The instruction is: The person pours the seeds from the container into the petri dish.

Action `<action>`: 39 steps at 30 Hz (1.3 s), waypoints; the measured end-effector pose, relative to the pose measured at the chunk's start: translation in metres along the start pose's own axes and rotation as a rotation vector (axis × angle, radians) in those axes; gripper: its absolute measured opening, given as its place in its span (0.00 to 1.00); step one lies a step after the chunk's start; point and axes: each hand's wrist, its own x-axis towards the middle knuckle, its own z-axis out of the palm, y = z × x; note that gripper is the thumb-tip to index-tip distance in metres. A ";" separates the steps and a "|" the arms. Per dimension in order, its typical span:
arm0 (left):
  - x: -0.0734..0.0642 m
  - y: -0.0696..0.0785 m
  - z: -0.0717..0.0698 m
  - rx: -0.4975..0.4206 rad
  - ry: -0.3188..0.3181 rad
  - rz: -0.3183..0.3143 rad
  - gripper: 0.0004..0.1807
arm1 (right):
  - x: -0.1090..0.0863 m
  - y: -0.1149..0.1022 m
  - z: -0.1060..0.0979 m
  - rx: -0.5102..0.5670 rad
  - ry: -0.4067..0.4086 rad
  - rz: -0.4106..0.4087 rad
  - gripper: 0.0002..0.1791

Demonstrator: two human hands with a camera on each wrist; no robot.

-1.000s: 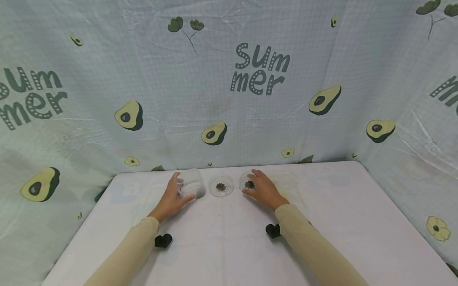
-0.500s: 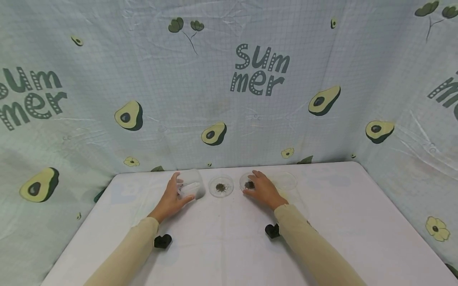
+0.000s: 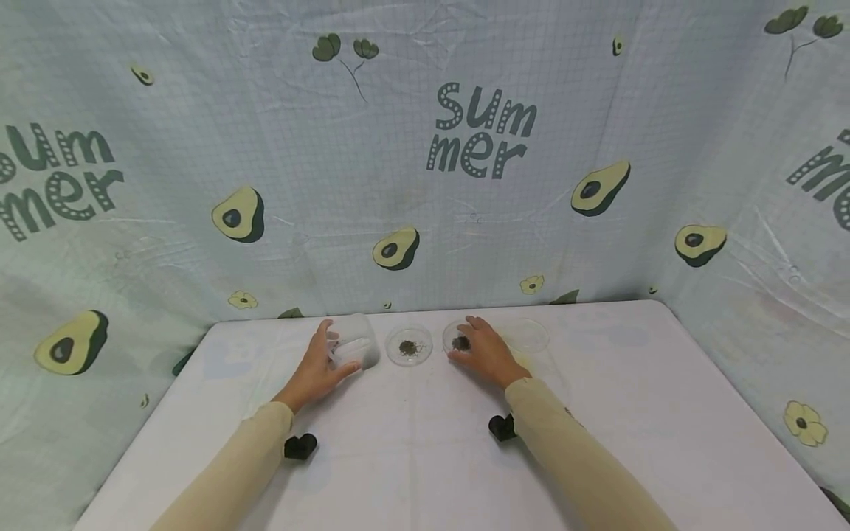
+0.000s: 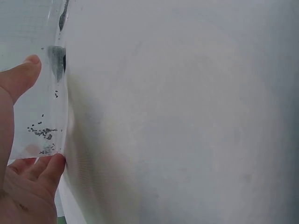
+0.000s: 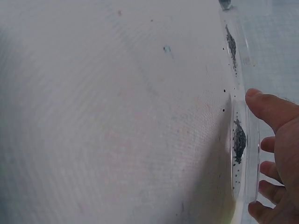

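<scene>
At the back left of the table in the head view, my left hand (image 3: 319, 369) holds a clear, wide container (image 3: 355, 341), thumb on one side and fingers on the other. Dark specks show on this container (image 4: 39, 112) in the left wrist view. To its right lies a petri dish (image 3: 393, 358) with a small dark granular heap (image 3: 408, 347). My right hand (image 3: 488, 354) spans a second petri dish (image 5: 252, 179), its thumb and fingertips at the rim. A similar dark heap (image 5: 239, 140) lies inside this dish, partly hidden by the hand in the head view.
An empty-looking clear round dish or lid (image 3: 531, 335) lies right of the right hand. The white-covered table (image 3: 412, 457) ends at a printed cloth backdrop (image 3: 319, 162). Black heart-shaped pieces (image 3: 301, 446) show beside both forearms. Loose dark specks (image 5: 224, 91) dot the surface near the dishes.
</scene>
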 end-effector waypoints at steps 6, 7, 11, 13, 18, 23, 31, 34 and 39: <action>0.000 0.000 0.000 0.011 -0.002 -0.017 0.57 | 0.000 0.002 -0.004 -0.028 -0.013 0.006 0.37; 0.000 0.000 0.000 0.009 -0.002 -0.021 0.58 | 0.000 0.003 -0.005 -0.022 -0.016 0.015 0.37; -0.002 0.001 0.000 0.008 0.004 -0.036 0.59 | -0.002 0.004 -0.010 -0.004 -0.031 0.056 0.38; -0.003 0.002 0.000 0.003 0.009 -0.043 0.59 | -0.003 0.005 -0.013 0.004 -0.036 0.073 0.38; -0.004 0.006 -0.001 -0.001 0.026 -0.025 0.59 | -0.006 0.010 -0.019 0.023 -0.029 0.079 0.38; -0.006 0.013 -0.003 -0.001 0.041 0.007 0.58 | -0.008 0.015 -0.025 0.017 -0.011 0.071 0.37; -0.008 0.024 -0.009 0.009 0.056 0.034 0.59 | -0.012 0.026 -0.028 0.024 -0.010 0.071 0.37; -0.009 0.027 -0.010 0.022 0.062 0.046 0.60 | -0.014 0.030 -0.028 0.022 -0.004 0.070 0.36; -0.007 0.032 -0.013 0.053 0.074 0.063 0.60 | -0.017 0.035 -0.031 0.030 0.008 0.059 0.35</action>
